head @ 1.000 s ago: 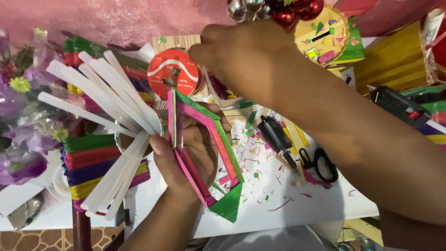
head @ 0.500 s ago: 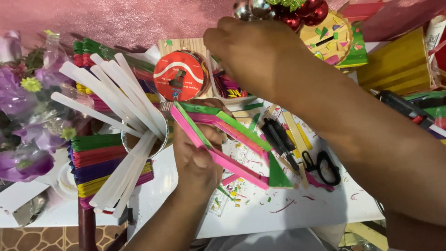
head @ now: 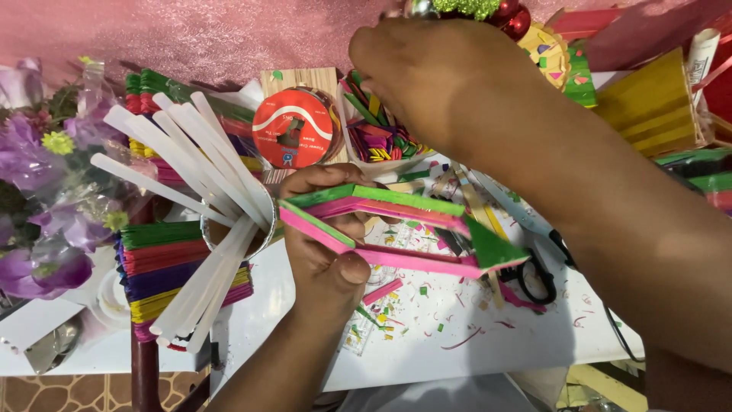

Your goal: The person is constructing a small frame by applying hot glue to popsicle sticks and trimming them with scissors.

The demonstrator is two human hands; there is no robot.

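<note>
left hand [head: 324, 252] pinches a pink-and-green stick frame [head: 396, 233] (diamond-shaped, open centre); right hand's [head: 435, 80] fingers hidden.

Your left hand [head: 324, 252] holds the stick frame [head: 396, 229] over the table [head: 473, 351], mid-view. Glue sticks [head: 187, 198] stand in a cup just left of it, w/ stacked sticks [head: 171, 267] beneath. Tape roll [head: 296, 126] lies behind; scissors [head: 534, 271] to the right. Your right hand [head: 435, 76] reaches into the tray of scraps [head: 377, 133] behind the frame.
</note>
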